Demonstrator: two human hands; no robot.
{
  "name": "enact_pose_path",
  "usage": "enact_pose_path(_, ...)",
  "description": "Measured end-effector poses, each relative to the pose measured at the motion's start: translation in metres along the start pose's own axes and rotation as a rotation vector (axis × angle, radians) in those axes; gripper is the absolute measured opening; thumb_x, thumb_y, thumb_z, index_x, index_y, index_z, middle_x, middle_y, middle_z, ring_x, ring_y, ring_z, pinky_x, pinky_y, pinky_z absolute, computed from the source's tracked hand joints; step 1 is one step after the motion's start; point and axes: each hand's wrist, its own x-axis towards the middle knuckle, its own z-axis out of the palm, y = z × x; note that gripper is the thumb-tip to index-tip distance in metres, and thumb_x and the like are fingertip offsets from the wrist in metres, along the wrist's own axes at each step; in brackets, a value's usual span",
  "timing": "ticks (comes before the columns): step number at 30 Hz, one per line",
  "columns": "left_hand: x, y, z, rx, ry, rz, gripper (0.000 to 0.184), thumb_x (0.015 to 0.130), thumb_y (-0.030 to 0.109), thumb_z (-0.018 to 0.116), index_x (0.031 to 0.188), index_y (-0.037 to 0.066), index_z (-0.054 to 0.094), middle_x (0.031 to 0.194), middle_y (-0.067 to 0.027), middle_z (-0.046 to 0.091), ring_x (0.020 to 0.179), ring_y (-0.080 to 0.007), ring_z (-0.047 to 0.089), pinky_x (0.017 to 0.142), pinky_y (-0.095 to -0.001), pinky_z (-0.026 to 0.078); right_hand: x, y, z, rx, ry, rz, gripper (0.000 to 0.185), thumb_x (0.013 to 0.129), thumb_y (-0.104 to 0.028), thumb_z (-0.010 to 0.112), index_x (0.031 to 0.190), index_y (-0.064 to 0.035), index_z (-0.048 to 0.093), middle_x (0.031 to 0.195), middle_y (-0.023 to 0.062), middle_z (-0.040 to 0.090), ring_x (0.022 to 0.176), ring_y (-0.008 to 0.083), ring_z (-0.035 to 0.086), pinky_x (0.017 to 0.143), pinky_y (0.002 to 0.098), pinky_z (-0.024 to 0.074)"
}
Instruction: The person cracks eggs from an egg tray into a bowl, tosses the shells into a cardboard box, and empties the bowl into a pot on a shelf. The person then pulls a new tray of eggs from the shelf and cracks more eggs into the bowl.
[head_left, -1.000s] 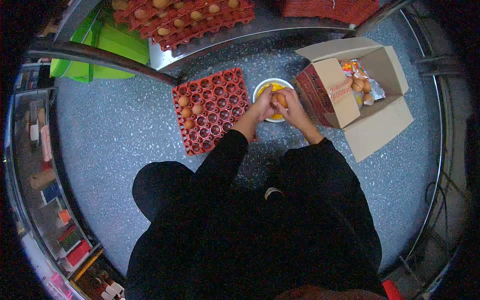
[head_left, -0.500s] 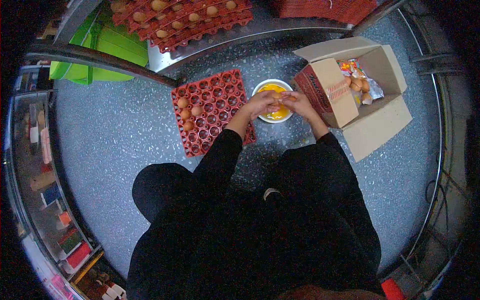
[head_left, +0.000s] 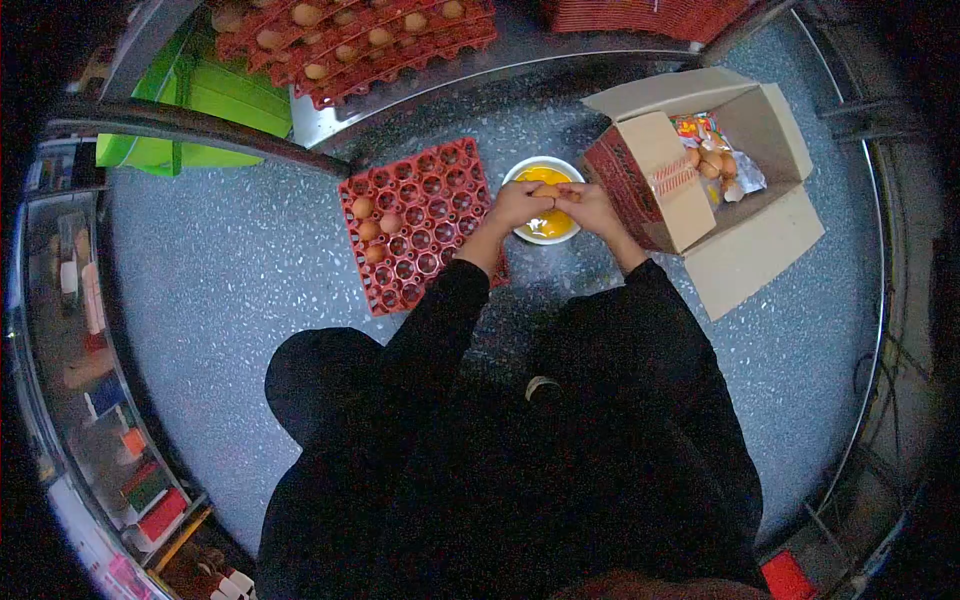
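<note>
Above a white bowl (head_left: 549,241) of yellow liquid egg, my left hand (head_left: 513,208) and my right hand (head_left: 594,209) meet with fingers closed on a brown egg (head_left: 546,191). The fingers cover much of its shell, so whether it is whole or cracked cannot be made out. Left of the bowl lies a red plastic egg tray (head_left: 412,231), mostly bare cups, with several brown eggs (head_left: 369,229) toward its left side. To the right, an open cardboard box (head_left: 752,262) contains brown eggshells (head_left: 712,165) and crumpled wrappers.
Stacked red trays of eggs (head_left: 380,50) stand on a metal shelf (head_left: 318,118) at the back. Beside them is a green plastic bin (head_left: 225,105). More red trays (head_left: 620,18) are stacked at the back right. Shelving with goods (head_left: 100,390) lines the left edge.
My hands have drawn slightly closer together over the bowl, and the egg shows more between the fingertips. The tray, bowl and box keep their places.
</note>
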Motion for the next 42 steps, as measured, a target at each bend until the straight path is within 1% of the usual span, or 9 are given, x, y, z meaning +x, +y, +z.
enact_pose_path(8, -0.001, 0.005, -0.005, -0.022, -0.01, 0.115, 0.047, 0.066, 0.023, 0.064, 0.107, 0.004, 0.053, 0.095, -0.0102, 0.06, 0.085, -0.017, 0.057, 0.076, -0.0282, 0.044, -0.006, -0.011, -0.01, -0.173, 0.027, -0.088, 0.041, 0.067, -0.021, 0.065, 0.103, -0.0026, 0.055, 0.088, 0.013, 0.061, 0.078, 0.0158, 0.06, 0.07, 0.0275, 0.0467)
enact_pose_path(13, -0.001, 0.003, -0.014, 0.1, -0.062, 0.343, 0.049, 0.065, 0.008, 0.06, 0.112, 0.004, 0.048, 0.104, -0.0126, 0.055, 0.098, -0.0195, 0.052, 0.085, -0.0288, 0.039, -0.022, -0.022, -0.014, -0.377, 0.2, -0.397, 0.04, 0.066, -0.022, 0.062, 0.104, -0.0109, 0.053, 0.096, 0.0113, 0.058, 0.084, 0.0276, 0.057, 0.073, 0.0367, 0.0451)
enact_pose_path(16, 0.006, -0.006, -0.015, 0.168, -0.001, 0.614, 0.049, 0.062, 0.008, 0.061, 0.11, 0.003, 0.05, 0.108, -0.0153, 0.052, 0.103, -0.0259, 0.049, 0.09, -0.031, 0.036, -0.027, -0.026, -0.014, -0.545, 0.269, -0.577, 0.039, 0.067, -0.018, 0.06, 0.105, -0.0126, 0.052, 0.097, 0.0095, 0.057, 0.08, 0.0259, 0.056, 0.07, 0.0371, 0.0445)
enact_pose_path(19, 0.009, -0.01, -0.013, 0.237, 0.025, 0.63, 0.043, 0.066, 0.006, 0.057, 0.108, 0.004, 0.051, 0.11, -0.0161, 0.051, 0.103, -0.0282, 0.048, 0.09, -0.0318, 0.036, -0.031, -0.027, -0.013, -0.735, 0.34, -0.68, 0.041, 0.068, -0.018, 0.059, 0.107, -0.0118, 0.05, 0.101, 0.0062, 0.056, 0.075, 0.0236, 0.056, 0.066, 0.0358, 0.0428)
enact_pose_path(26, 0.008, 0.005, -0.017, 0.411, 0.046, 0.759, 0.035, 0.071, 0.001, 0.05, 0.106, 0.005, 0.052, 0.112, -0.014, 0.049, 0.105, -0.0286, 0.046, 0.09, -0.0316, 0.037, -0.043, -0.037, -0.011, -1.009, 0.396, -0.693, 0.042, 0.069, -0.022, 0.058, 0.108, -0.0086, 0.049, 0.105, 0.0032, 0.054, 0.071, 0.0193, 0.054, 0.064, 0.0324, 0.0413)
enact_pose_path(28, -0.004, 0.035, -0.03, 0.397, 0.009, 0.63, 0.035, 0.069, 0.001, 0.051, 0.104, 0.004, 0.053, 0.113, -0.0141, 0.049, 0.105, -0.0282, 0.046, 0.09, -0.032, 0.037, -0.049, -0.061, -0.022, -0.859, 0.466, -0.723, 0.038, 0.064, -0.016, 0.062, 0.101, -0.0089, 0.055, 0.098, 0.0038, 0.057, 0.075, 0.0184, 0.055, 0.064, 0.0309, 0.0427)
enact_pose_path(32, -0.011, 0.113, -0.049, 0.376, 0.025, 0.879, 0.053, 0.065, 0.008, 0.055, 0.117, 0.009, 0.045, 0.113, -0.0138, 0.049, 0.106, -0.028, 0.046, 0.09, -0.0341, 0.037, -0.065, -0.111, -0.071, -0.624, 0.569, -0.76, 0.036, 0.065, -0.013, 0.063, 0.1, -0.007, 0.055, 0.096, 0.0092, 0.058, 0.077, 0.0228, 0.058, 0.064, 0.0315, 0.0457)
enact_pose_path(35, -0.022, 0.194, -0.038, 0.204, -0.083, 0.82, 0.05, 0.064, 0.003, 0.052, 0.114, 0.004, 0.045, 0.118, -0.0139, 0.044, 0.11, -0.0267, 0.042, 0.092, -0.0327, 0.035, -0.087, -0.138, -0.123, -0.595, 0.673, -0.702, 0.032, 0.065, -0.013, 0.065, 0.095, -0.0059, 0.056, 0.093, 0.0109, 0.059, 0.079, 0.0273, 0.057, 0.067, 0.0324, 0.0464)
enact_pose_path(42, 0.017, 0.25, 0.044, 0.607, 0.242, 1.007, 0.073, 0.071, 0.026, 0.058, 0.131, 0.015, 0.017, 0.13, -0.0137, 0.029, 0.122, -0.0327, 0.024, 0.097, -0.0572, 0.008, -0.114, -0.111, -0.204, -0.653, 0.875, -0.354, 0.031, 0.067, -0.014, 0.066, 0.096, -0.0067, 0.057, 0.093, 0.0111, 0.056, 0.083, 0.0262, 0.055, 0.072, 0.0325, 0.0448)
